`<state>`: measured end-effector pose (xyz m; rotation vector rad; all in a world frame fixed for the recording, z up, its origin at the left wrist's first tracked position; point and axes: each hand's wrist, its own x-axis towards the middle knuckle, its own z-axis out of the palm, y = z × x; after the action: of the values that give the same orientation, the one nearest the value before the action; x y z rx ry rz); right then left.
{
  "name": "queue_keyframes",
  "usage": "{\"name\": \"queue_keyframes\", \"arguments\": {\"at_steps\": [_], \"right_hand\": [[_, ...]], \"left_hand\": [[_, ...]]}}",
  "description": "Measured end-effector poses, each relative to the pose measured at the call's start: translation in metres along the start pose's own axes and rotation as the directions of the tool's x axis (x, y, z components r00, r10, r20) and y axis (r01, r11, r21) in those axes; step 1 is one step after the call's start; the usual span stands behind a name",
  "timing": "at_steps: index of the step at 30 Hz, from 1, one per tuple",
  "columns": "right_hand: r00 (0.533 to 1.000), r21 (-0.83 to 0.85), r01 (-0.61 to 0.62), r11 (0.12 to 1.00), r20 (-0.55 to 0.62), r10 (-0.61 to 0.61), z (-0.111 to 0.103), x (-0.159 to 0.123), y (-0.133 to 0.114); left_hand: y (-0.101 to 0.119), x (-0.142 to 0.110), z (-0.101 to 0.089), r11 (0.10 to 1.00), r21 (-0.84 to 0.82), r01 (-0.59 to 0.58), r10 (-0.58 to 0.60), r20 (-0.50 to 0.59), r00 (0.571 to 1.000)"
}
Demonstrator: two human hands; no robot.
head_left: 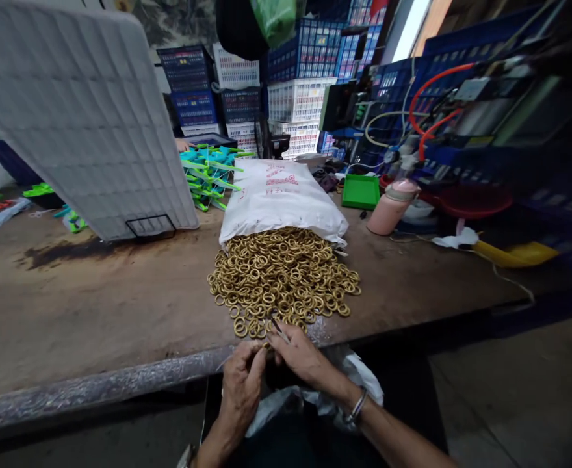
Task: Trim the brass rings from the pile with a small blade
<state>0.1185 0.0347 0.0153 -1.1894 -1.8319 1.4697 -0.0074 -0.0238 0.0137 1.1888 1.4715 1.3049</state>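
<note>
At the table's front edge, my left hand (pixel 242 380) is closed, thumb and forefinger pinching a brass-coloured ring (pixel 265 346). Close on its right, my right hand (pixel 298 354) is closed around a slim tool (pixel 280 331) with a dark end and a pale part; its exact kind is unclear. The right fingertips are partly hidden near the pinched ring. Just beyond both hands lies a heap of brass-coloured rings (pixel 286 273), spilling from the mouth of a white woven sack (pixel 286 195) with red print. Below the hands, a pale plastic bag (pixel 359 377) hangs over my lap.
A ribbed whitish panel (pixel 86 123) stands upright on the table (pixel 120 312) at left. Green and blue plastic pieces (pixel 210 172) sit behind it. To the right are a pink bottle (pixel 392 208), a green tray (pixel 361 190) and a machine with orange hoses (pixel 420 97). Stacked crates (pixel 305 52) fill the back.
</note>
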Motion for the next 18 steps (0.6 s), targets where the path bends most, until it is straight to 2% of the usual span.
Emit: {"name": "queue_keyframes", "arguments": {"at_steps": [3, 6, 9, 14, 18], "right_hand": [[0.997, 0.042, -0.008, 0.999, -0.079, 0.011, -0.005, -0.004, 0.009], [0.984, 0.0, -0.013, 1.0, -0.177, 0.013, -0.009, -0.007, 0.013], [0.98, -0.04, 0.0, 0.999, -0.199, -0.008, -0.013, -0.01, 0.012], [0.983, -0.051, 0.008, 0.999, -0.18, -0.017, -0.016, -0.013, 0.011], [0.985, -0.01, 0.014, 1.0, -0.169, -0.015, -0.016, -0.013, 0.011]], "left_hand": [[0.005, 0.001, 0.011, 0.999, -0.025, 0.031, -0.03, 0.051, 0.998], [0.006, 0.0, 0.02, 0.972, -0.118, 0.204, -0.19, 0.114, 0.975], [0.003, -0.001, 0.025, 0.913, -0.211, 0.348, -0.305, 0.211, 0.929], [-0.001, -0.003, 0.027, 0.809, -0.371, 0.457, -0.351, 0.32, 0.88], [0.002, -0.003, 0.026, 0.771, -0.424, 0.476, -0.345, 0.351, 0.871]]}}
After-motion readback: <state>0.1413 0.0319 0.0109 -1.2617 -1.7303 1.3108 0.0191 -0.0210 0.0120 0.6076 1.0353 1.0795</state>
